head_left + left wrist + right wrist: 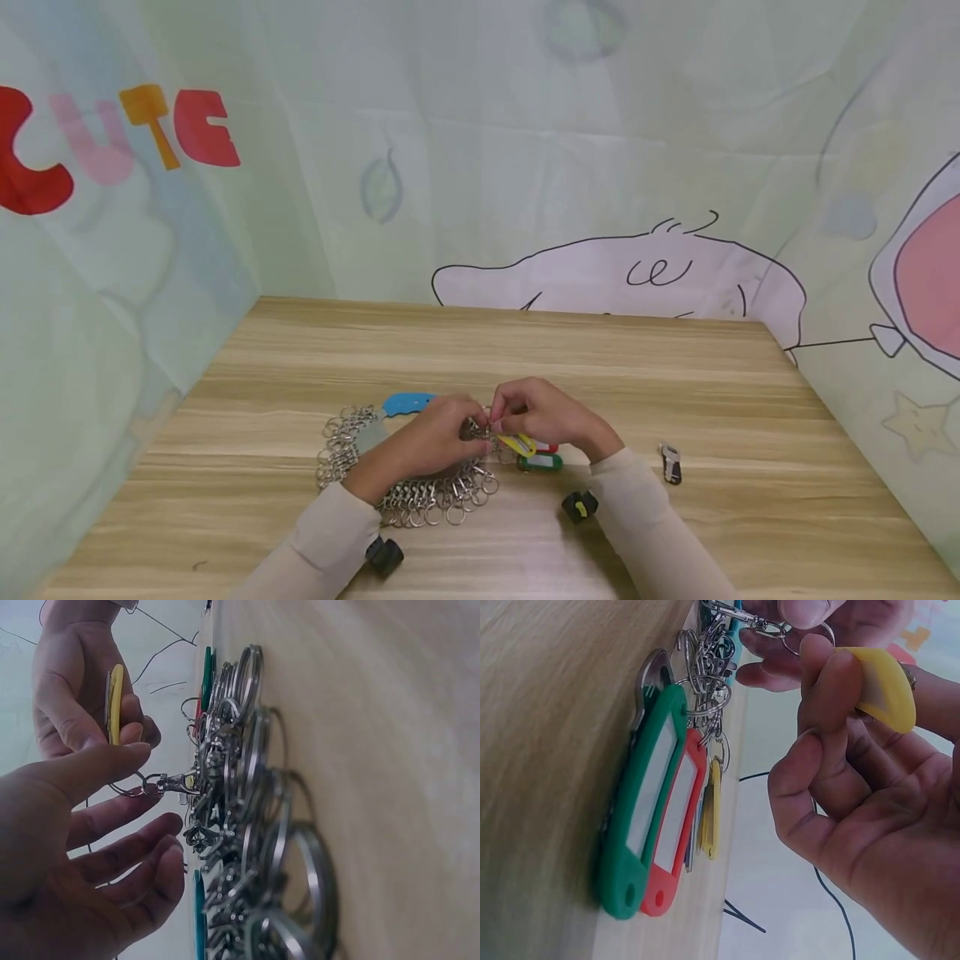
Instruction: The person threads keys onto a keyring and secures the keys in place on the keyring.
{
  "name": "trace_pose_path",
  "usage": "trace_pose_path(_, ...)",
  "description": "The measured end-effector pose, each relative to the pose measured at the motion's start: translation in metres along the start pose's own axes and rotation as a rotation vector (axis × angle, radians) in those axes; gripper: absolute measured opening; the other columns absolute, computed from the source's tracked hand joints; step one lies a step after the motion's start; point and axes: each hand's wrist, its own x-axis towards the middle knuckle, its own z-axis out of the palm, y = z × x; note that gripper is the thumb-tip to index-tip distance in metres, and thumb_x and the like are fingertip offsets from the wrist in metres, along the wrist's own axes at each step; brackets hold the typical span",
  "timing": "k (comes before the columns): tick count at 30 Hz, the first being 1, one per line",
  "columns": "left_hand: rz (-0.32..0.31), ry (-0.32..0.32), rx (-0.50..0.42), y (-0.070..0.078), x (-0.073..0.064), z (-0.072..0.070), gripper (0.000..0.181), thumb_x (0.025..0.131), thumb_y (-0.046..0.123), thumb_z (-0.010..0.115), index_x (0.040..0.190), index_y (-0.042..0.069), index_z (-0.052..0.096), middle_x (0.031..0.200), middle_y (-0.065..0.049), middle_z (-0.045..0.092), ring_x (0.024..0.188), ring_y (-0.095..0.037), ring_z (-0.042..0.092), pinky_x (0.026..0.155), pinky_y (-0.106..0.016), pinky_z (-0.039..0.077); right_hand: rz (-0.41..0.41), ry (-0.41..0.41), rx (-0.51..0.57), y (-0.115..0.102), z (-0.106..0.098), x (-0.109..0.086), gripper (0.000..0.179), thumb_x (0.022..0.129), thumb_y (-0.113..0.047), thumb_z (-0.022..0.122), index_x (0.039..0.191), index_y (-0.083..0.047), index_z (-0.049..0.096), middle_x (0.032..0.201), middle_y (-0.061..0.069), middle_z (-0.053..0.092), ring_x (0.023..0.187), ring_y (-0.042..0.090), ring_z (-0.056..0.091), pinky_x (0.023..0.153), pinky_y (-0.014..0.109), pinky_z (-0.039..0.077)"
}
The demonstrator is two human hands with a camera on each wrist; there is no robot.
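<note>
My left hand (438, 433) pinches a split key ring (129, 792) between thumb and forefinger. That ring joins a small metal swivel clasp (174, 783) reaching into the heap of clasps. Close by on the right, my right hand (546, 412) pinches a yellow key tag (896, 697) at its ring end. Under the hands lies a bunch of metal clasps and split rings (427, 500), partly covered by my left forearm. A green key tag (641, 817) and a red key tag (676, 810) hang on rings at the bunch's right side, with another yellow tag (714, 810) behind them.
A blue scalloped piece (405, 404) lies at the back of the bunch. To the right, a small metal and black keychain-like item (671, 464) rests on the wooden table (750, 517). Printed cloth (480, 150) stands behind and at both sides.
</note>
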Motion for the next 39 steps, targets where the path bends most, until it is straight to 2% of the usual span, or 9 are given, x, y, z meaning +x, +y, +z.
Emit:
trace_pose_path(3,-0.023,-0.009,-0.045,0.0016,-0.0006,0.0000,0.028,0.087,0.015,0.080,0.111,0.006,0.069,0.103,-0.002,0.064,0.088,-0.016,0.061,0.075,-0.031,0.052,0.007,0.001,0.005,-0.0009,0.0000,-0.0006,0.010,0.094,0.000,0.063,0.089,-0.006,0.068,0.082,0.005,0.071,0.065,0.018,0.054,0.059,0.029,0.045)
trace_pose_path(7,-0.016,0.010,-0.101,0.0039,-0.0012,0.0000,0.037,0.085,0.010,0.081,0.117,0.005,0.064,0.110,-0.002,0.064,0.092,-0.016,0.062,0.078,-0.031,0.054,0.013,0.006,0.009,-0.0011,0.0004,-0.0007,0.010,0.094,0.000,0.063,0.088,-0.007,0.068,0.082,0.005,0.071,0.066,0.018,0.056,0.061,0.029,0.046)
trace_pose_path(11,0.000,0.030,-0.178,0.0059,-0.0011,0.0025,0.040,0.083,0.001,0.080,0.117,0.001,0.060,0.106,-0.004,0.064,0.092,-0.018,0.064,0.077,-0.031,0.055,0.015,0.013,0.016,0.0007,0.0011,0.0000,0.011,0.093,0.001,0.064,0.088,-0.007,0.068,0.080,0.004,0.070,0.066,0.018,0.056,0.060,0.029,0.046)
trace_pose_path(15,-0.013,0.053,-0.275,0.0065,-0.0010,0.0054,0.047,0.082,-0.007,0.076,0.124,0.000,0.056,0.100,-0.004,0.066,0.091,-0.018,0.066,0.077,-0.028,0.055,0.017,0.017,0.016,0.0026,0.0015,0.0006,0.012,0.093,0.002,0.063,0.087,-0.008,0.068,0.079,0.002,0.069,0.067,0.018,0.057,0.060,0.029,0.046)
trace_pose_path(18,-0.017,0.073,-0.301,0.0059,-0.0006,0.0063,0.049,0.083,-0.008,0.075,0.126,0.001,0.054,0.098,-0.004,0.067,0.090,-0.018,0.067,0.076,-0.026,0.055,0.017,0.015,0.011,0.0022,0.0013,0.0008,0.012,0.093,0.003,0.063,0.088,-0.008,0.068,0.081,0.001,0.070,0.069,0.015,0.058,0.062,0.029,0.047)
trace_pose_path(25,-0.019,0.083,-0.268,0.0064,0.0005,0.0060,0.038,0.085,-0.006,0.076,0.118,0.000,0.059,0.096,-0.003,0.067,0.089,-0.018,0.067,0.075,-0.025,0.055,0.007,0.014,0.011,0.0025,-0.0001,0.0007,0.013,0.092,0.004,0.062,0.088,-0.006,0.068,0.081,0.001,0.070,0.068,0.013,0.057,0.062,0.029,0.047)
trace_pose_path(32,-0.044,0.065,-0.222,0.0076,0.0011,0.0035,0.019,0.087,0.000,0.077,0.100,0.004,0.064,0.089,0.000,0.067,0.084,-0.014,0.066,0.073,-0.026,0.055,-0.015,0.005,0.026,0.0013,-0.0019,-0.0002,0.014,0.090,0.007,0.061,0.087,-0.005,0.068,0.079,0.005,0.070,0.064,0.015,0.054,0.059,0.028,0.045)
trace_pose_path(39,-0.060,0.052,-0.206,0.0069,0.0013,0.0034,0.015,0.088,0.004,0.076,0.098,0.006,0.065,0.088,0.003,0.068,0.083,-0.012,0.066,0.073,-0.026,0.054,-0.029,-0.003,0.001,0.0000,-0.0024,-0.0012,0.014,0.089,0.008,0.063,0.085,-0.004,0.070,0.082,0.005,0.071,0.067,0.012,0.055,0.061,0.028,0.046)
